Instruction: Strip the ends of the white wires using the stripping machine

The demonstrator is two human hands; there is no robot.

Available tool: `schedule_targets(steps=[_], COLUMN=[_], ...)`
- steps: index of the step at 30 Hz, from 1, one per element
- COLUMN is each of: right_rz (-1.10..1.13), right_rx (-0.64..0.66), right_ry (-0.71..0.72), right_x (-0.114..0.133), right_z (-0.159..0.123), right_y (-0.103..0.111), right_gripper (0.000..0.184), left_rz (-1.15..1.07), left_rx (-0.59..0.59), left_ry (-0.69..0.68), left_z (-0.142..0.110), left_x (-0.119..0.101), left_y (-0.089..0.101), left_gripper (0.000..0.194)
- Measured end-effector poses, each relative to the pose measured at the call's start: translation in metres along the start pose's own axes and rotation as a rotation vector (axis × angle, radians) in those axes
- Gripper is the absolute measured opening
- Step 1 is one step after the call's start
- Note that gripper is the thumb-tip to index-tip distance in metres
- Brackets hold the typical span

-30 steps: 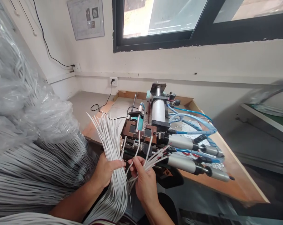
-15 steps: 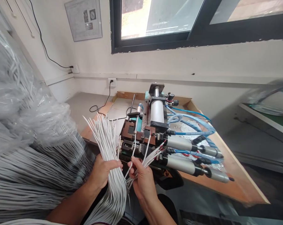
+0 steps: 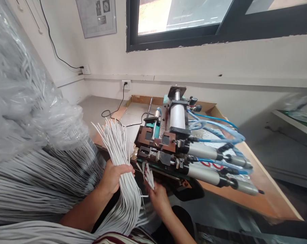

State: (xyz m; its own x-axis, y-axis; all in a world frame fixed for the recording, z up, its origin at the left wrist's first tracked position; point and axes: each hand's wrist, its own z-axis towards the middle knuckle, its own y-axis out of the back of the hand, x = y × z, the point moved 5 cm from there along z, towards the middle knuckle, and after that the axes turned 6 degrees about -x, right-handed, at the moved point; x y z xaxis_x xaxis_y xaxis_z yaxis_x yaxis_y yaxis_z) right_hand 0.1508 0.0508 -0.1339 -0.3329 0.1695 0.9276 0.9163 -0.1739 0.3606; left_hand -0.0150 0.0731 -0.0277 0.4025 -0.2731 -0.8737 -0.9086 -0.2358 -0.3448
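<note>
My left hand (image 3: 117, 177) is closed round a thick bundle of white cables (image 3: 115, 145), whose cut ends fan out above the fist. Lower down, the bundle bends over my lap. A smaller bunch of white cables (image 3: 148, 176) is gripped in my right hand (image 3: 157, 196), just below the front edge of the machine; its ends point up and are slightly blurred. Beyond both hands stands a pneumatic machine (image 3: 157, 140) with brown clamp blocks and silver cylinders. No cable lies in its clamps now.
Plastic-wrapped heaps of grey-white cable (image 3: 41, 183) fill the left side. Blue air hoses (image 3: 219, 127) loop over the wooden-edged tray (image 3: 267, 200) at right. A black power cord (image 3: 123, 101) runs from the wall outlet to the table. A shelf (image 3: 292, 122) juts out at far right.
My right hand has drawn its cables back from the machine's clamps and lowered them. The left hand keeps its bundle in nearly the same place. The view has shifted slightly.
</note>
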Motion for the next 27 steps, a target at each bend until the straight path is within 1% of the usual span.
schedule_targets(steps=[2, 3, 4, 5, 6, 8, 9, 10, 12, 14, 16, 18, 20, 23, 24, 25, 27], right_rz=[-0.085, -0.121, -0.149, -0.169, -0.165, -0.082, 0.035, 0.161, 0.338, 0.415, 0.429, 0.420, 0.390, 0.319, 0.312, 0.322, 0.389], right_rx=[-0.008, -0.024, -0.044, -0.062, -0.063, -0.007, 0.080, 0.166, 0.322, 0.393, 0.393, 0.358, 0.310, 0.210, 0.182, 0.169, 0.205], right_ry=[-0.055, -0.076, -0.087, -0.085, -0.058, 0.054, 0.158, 0.228, 0.254, 0.230, 0.218, 0.227, 0.264, 0.342, 0.347, 0.331, 0.249], right_x=[-0.026, -0.034, -0.036, -0.034, -0.025, 0.006, 0.027, 0.047, 0.074, 0.085, 0.085, 0.080, 0.077, 0.079, 0.080, 0.080, 0.079], right_z=[-0.005, -0.007, -0.008, -0.008, -0.008, -0.007, -0.009, -0.011, -0.018, -0.022, -0.023, -0.021, -0.019, -0.020, -0.020, -0.020, -0.020], right_y=[0.000, 0.001, 0.003, 0.004, 0.004, 0.001, -0.003, -0.007, -0.012, -0.013, -0.012, -0.010, -0.008, -0.005, -0.005, -0.005, -0.008], right_gripper=[0.015, 0.011, 0.011, 0.016, 0.020, 0.023, 0.024, 0.027, 0.030, 0.029, 0.027, 0.024, 0.021, 0.018, 0.017, 0.017, 0.018], left_rz=[-0.026, -0.036, -0.043, -0.045, -0.045, -0.041, -0.034, -0.025, -0.018, -0.004, 0.022, 0.067, 0.112, 0.180, 0.197, 0.209, 0.218], left_rx=[-0.015, -0.025, -0.033, -0.037, -0.036, -0.017, -0.005, 0.006, 0.006, -0.013, -0.030, -0.025, -0.012, 0.012, 0.016, 0.016, 0.008], left_ry=[0.011, 0.012, 0.014, 0.015, 0.017, 0.016, 0.013, 0.009, -0.019, -0.071, -0.130, -0.172, -0.199, -0.227, -0.233, -0.240, -0.260], left_z=[0.000, 0.001, 0.001, 0.001, 0.001, 0.000, 0.000, -0.001, -0.003, -0.003, -0.003, -0.003, -0.002, -0.001, -0.001, -0.001, -0.001], left_x=[0.001, 0.002, 0.003, 0.004, 0.006, 0.008, 0.009, 0.009, 0.008, 0.005, 0.002, 0.001, 0.000, -0.001, -0.001, -0.002, -0.005], left_y=[0.002, 0.003, 0.004, 0.004, 0.003, 0.001, -0.001, -0.002, -0.003, -0.002, 0.000, 0.000, 0.000, -0.001, -0.001, -0.001, -0.001], left_gripper=[0.017, 0.018, 0.018, 0.018, 0.017, 0.013, 0.011, 0.009, 0.010, 0.015, 0.018, 0.018, 0.017, 0.015, 0.014, 0.014, 0.016])
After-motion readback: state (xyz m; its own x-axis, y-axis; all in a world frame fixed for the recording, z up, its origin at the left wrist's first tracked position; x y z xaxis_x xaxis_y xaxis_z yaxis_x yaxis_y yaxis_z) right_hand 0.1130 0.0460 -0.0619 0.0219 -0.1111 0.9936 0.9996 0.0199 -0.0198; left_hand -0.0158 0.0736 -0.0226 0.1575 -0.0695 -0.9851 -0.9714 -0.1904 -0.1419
